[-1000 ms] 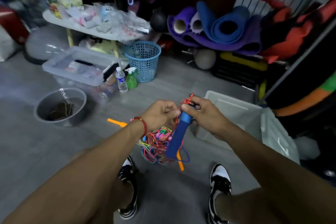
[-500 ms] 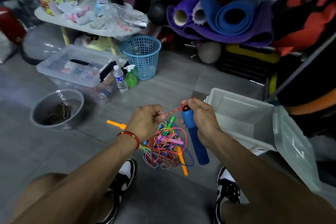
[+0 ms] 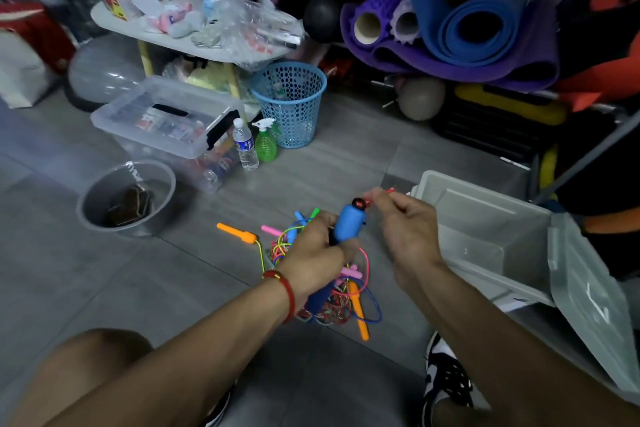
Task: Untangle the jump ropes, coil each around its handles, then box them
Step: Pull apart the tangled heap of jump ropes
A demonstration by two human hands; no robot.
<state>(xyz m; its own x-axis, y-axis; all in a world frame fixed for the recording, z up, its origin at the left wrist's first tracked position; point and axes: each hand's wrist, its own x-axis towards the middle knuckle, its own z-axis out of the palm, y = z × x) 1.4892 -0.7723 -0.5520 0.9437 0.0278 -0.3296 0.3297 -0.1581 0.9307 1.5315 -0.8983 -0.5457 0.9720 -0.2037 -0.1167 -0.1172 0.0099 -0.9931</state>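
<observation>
A tangle of coloured jump ropes (image 3: 329, 305) lies on the grey floor between my feet, with orange (image 3: 239, 233), pink and green handles sticking out. My left hand (image 3: 317, 253) grips a blue foam handle (image 3: 348, 222) and holds it upright above the pile. Just right of the handle's black top, my right hand (image 3: 405, 229) pinches the red rope end (image 3: 384, 191) that comes out of it. An open grey plastic box (image 3: 485, 236) stands on the floor to the right, its lid (image 3: 588, 305) leaning beside it.
A grey bucket (image 3: 128, 199) stands to the left. Behind it are a clear lidded bin (image 3: 166, 118), a water bottle (image 3: 245, 146), a green spray bottle (image 3: 266, 144) and a blue mesh basket (image 3: 289, 104). Rolled mats (image 3: 467, 28) fill the back right; a cluttered small table (image 3: 194, 21) stands at the back.
The blue handle has passed from my right hand into my left. My right hand now pinches the red rope end at the handle's top, further right. The view has tilted down.
</observation>
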